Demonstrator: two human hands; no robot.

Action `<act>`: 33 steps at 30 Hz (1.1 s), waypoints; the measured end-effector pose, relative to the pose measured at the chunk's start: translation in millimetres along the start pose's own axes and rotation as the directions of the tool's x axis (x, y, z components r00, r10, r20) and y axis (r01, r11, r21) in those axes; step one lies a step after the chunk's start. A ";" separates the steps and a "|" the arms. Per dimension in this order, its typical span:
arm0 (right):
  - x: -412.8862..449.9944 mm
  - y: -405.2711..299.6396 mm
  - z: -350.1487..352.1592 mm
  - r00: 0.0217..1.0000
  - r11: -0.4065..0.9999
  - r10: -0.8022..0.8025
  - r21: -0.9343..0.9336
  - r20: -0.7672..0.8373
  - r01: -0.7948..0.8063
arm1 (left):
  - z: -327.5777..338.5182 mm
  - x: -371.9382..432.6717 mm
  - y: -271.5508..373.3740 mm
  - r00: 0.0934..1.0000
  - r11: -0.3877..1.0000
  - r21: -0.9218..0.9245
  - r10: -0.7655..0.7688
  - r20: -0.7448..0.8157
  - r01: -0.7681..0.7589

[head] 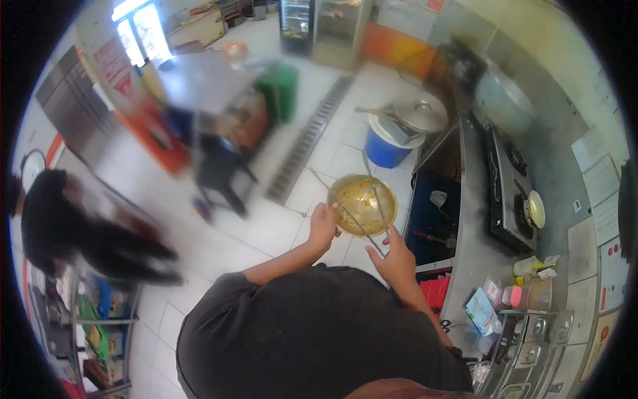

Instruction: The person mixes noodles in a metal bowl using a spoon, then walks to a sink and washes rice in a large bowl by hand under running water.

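In the middle of the head view a round metal bowl (358, 204) with yellowish residue inside is held over the tiled floor. My left hand (325, 223) grips the bowl by its lower left rim. My right hand (396, 254) is closed around long thin metal tongs (377, 202), near the bowl's lower right rim. One arm of the tongs reaches up across the bowl, the other slants over its lower part. Whether the right fingers also touch the bowl cannot be told.
At the right runs a steel counter with a gas stove (508, 189) and a small pan (535, 209). Beyond the bowl stands a blue bucket (386, 147) under a lidded pot (420, 115). A floor drain (311, 139), a dark stool (224, 174) and another person (84, 229) are to the left.
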State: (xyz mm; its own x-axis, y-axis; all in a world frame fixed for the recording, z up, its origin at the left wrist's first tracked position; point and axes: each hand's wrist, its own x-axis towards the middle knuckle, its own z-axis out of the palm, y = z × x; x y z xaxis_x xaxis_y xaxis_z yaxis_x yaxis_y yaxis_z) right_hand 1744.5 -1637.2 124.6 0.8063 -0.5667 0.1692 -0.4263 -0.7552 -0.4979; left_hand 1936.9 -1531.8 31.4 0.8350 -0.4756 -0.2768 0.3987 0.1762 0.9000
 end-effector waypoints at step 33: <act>340.7 631.3 -248.2 0.249 -0.083 0.965 0.814 -0.078 0.576 | 276.3 378.8 -5.4 0.966 0.926 0.287 0.258 -0.008 -0.245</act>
State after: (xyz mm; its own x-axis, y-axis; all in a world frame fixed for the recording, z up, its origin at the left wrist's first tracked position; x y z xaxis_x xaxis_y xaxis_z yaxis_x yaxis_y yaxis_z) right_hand 1648.4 -2388.7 79.0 -0.2425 -0.8961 -0.3718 0.8328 0.0042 -0.5535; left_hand 2146.3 -1951.0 14.8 0.9128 -0.4067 -0.0379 0.0557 0.0321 0.9979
